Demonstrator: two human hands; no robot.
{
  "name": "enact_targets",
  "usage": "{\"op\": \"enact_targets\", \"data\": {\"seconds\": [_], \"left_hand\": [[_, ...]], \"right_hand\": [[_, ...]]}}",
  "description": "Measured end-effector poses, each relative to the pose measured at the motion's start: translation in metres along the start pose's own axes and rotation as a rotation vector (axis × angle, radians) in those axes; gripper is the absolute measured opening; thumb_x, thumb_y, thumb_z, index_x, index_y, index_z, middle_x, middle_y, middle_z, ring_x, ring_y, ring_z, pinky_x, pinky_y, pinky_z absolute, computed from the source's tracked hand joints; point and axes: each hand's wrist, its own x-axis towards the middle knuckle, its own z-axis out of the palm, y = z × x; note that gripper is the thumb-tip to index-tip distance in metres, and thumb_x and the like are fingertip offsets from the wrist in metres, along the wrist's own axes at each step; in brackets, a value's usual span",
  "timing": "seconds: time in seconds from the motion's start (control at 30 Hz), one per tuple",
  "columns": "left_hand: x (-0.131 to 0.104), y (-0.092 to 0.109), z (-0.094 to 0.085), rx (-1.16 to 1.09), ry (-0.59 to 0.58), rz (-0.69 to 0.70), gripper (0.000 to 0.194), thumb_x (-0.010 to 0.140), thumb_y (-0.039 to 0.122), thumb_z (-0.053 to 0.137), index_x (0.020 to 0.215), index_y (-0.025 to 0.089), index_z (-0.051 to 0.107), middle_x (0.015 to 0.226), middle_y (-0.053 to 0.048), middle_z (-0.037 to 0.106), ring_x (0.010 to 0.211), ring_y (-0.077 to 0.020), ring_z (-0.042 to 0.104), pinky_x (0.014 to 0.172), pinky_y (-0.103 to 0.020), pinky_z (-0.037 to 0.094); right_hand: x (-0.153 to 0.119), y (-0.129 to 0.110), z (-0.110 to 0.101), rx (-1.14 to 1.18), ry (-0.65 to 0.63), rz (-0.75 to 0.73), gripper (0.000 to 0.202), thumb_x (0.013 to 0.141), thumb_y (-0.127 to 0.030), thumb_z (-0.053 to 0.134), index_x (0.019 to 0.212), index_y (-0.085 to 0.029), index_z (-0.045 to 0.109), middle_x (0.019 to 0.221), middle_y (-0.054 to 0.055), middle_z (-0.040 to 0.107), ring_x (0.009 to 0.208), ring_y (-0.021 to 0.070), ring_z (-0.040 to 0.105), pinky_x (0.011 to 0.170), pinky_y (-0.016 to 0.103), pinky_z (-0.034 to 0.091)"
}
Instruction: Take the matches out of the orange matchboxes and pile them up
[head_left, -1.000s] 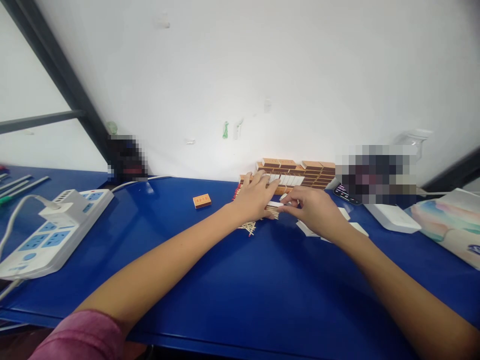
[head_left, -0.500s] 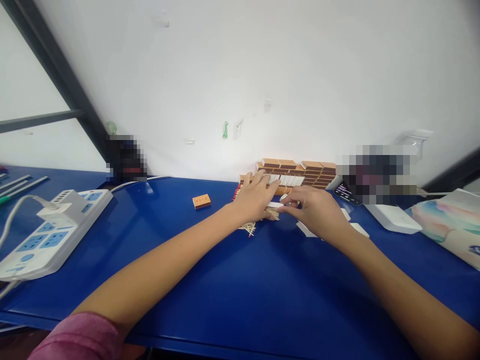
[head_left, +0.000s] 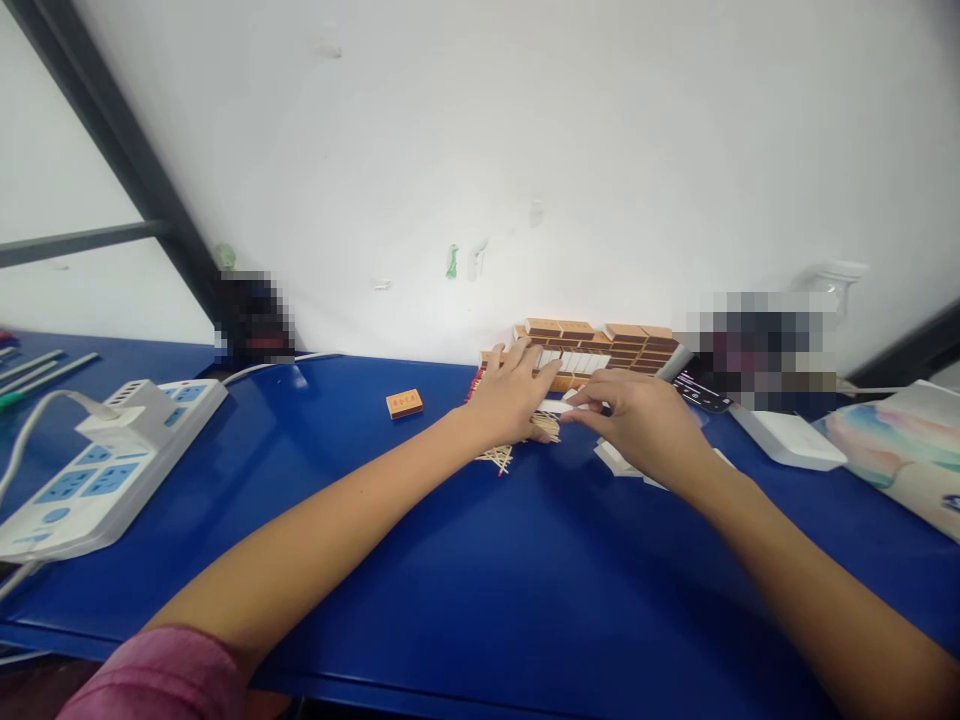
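My left hand (head_left: 510, 395) lies with spread fingers over a pile of wooden matches (head_left: 545, 428), whose red heads show at its left side. Between the thumb and fingers of my right hand (head_left: 637, 415) is a small white matchbox tray (head_left: 553, 407), its near end against the matches. Part of that tray is hidden by my fingers. Just behind both hands rises a stack of brown matchboxes (head_left: 637, 350), with several white tray ends facing me. More white trays (head_left: 616, 460) lie under my right wrist. One closed matchbox (head_left: 405, 404) sits apart, left of my left hand.
A white power strip (head_left: 142, 490) with a plug and cable occupies the left of the blue table (head_left: 450, 580). To the right are a phone (head_left: 701, 392), a white box (head_left: 791, 440) and a pastel-coloured package (head_left: 892, 450). The white wall (head_left: 420, 150) stands behind.
My right hand has shifted very slightly right and turned at the wrist, covering more of the white trays beneath it. The left hand stays nearly in place.
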Motion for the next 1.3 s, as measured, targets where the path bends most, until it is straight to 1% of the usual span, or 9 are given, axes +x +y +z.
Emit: {"op": "enact_targets", "data": {"seconds": [0.13,0.3,0.43,0.53,0.67,0.8,1.13,1.23,1.3], "left_hand": [[0.0,0.0,0.0,0.009,0.013,-0.002,0.105,0.073,0.053,0.089,0.157,0.017,0.037,0.167,-0.024,0.032,0.159,-0.0406,0.019,0.128,-0.063,0.017],[0.0,0.0,0.001,0.016,0.02,0.006,0.106,0.073,0.053,0.089,0.157,0.016,0.037,0.167,-0.024,0.032,0.159,-0.0408,0.019,0.128,-0.063,0.018],[0.0,-0.001,0.0,0.022,0.014,0.012,0.106,0.074,0.056,0.088,0.157,0.015,0.037,0.167,-0.025,0.032,0.159,-0.0408,0.019,0.128,-0.063,0.018],[0.0,-0.003,0.0,0.012,0.005,0.011,0.105,0.074,0.058,0.087,0.156,0.014,0.04,0.167,-0.025,0.031,0.16,-0.0422,0.017,0.128,-0.064,0.017],[0.0,-0.003,0.001,-0.023,-0.008,0.034,0.084,0.077,0.062,0.083,0.146,0.021,0.057,0.166,-0.02,0.035,0.159,-0.0442,0.018,0.126,-0.067,0.015],[-0.001,0.0,0.003,-0.021,-0.056,0.062,0.067,0.085,0.067,0.073,0.137,0.025,0.068,0.167,-0.017,0.036,0.158,-0.0451,0.02,0.125,-0.069,0.015],[0.0,-0.001,0.006,-0.025,-0.095,0.048,0.055,0.088,0.068,0.068,0.115,0.022,0.077,0.166,-0.016,0.04,0.159,-0.0437,0.019,0.125,-0.068,0.015],[0.0,0.0,0.004,-0.045,-0.088,0.042,0.055,0.086,0.068,0.071,0.113,0.02,0.078,0.163,-0.017,0.043,0.159,-0.0443,0.02,0.126,-0.068,0.014],[-0.001,0.001,0.002,-0.051,-0.103,0.036,0.058,0.085,0.067,0.073,0.117,0.019,0.077,0.16,-0.019,0.046,0.158,-0.0448,0.021,0.127,-0.067,0.013]], "right_hand": [[0.0,0.004,-0.001,0.006,0.021,0.021,0.014,0.093,-0.032,0.072,0.085,-0.022,0.078,0.082,0.005,0.072,0.077,0.0223,0.066,0.068,0.033,0.044],[0.001,0.018,-0.007,-0.013,0.07,0.041,0.028,0.097,-0.045,0.065,0.086,-0.022,0.078,0.081,0.007,0.072,0.074,0.0233,0.065,0.067,0.036,0.043],[0.0,0.037,-0.016,-0.041,0.115,0.106,0.035,0.098,-0.051,0.062,0.085,-0.022,0.076,0.082,0.008,0.072,0.072,0.0238,0.063,0.066,0.037,0.043],[0.0,0.056,-0.019,-0.069,0.125,0.209,0.035,0.096,-0.053,0.062,0.083,-0.023,0.077,0.081,0.008,0.072,0.07,0.0241,0.062,0.063,0.037,0.041],[-0.001,0.072,-0.017,-0.062,0.068,0.359,0.03,0.09,-0.05,0.069,0.079,-0.024,0.077,0.078,0.008,0.072,0.068,0.0246,0.063,0.062,0.036,0.04],[-0.001,0.074,-0.018,-0.044,0.006,0.437,0.032,0.091,-0.05,0.068,0.079,-0.022,0.078,0.079,0.009,0.073,0.069,0.0236,0.064,0.063,0.036,0.041],[0.003,0.085,-0.01,-0.074,-0.136,0.481,0.032,0.088,-0.048,0.068,0.07,-0.023,0.075,0.072,0.006,0.074,0.065,0.024,0.065,0.058,0.035,0.041],[0.001,0.078,-0.024,-0.115,-0.136,0.424,0.03,0.089,-0.047,0.065,0.076,-0.023,0.077,0.079,0.008,0.076,0.07,0.0262,0.066,0.06,0.036,0.043],[-0.01,0.066,-0.042,-0.103,-0.159,0.308,0.031,0.09,-0.05,0.064,0.084,-0.023,0.078,0.083,0.009,0.076,0.073,0.0278,0.067,0.063,0.038,0.045]]}}
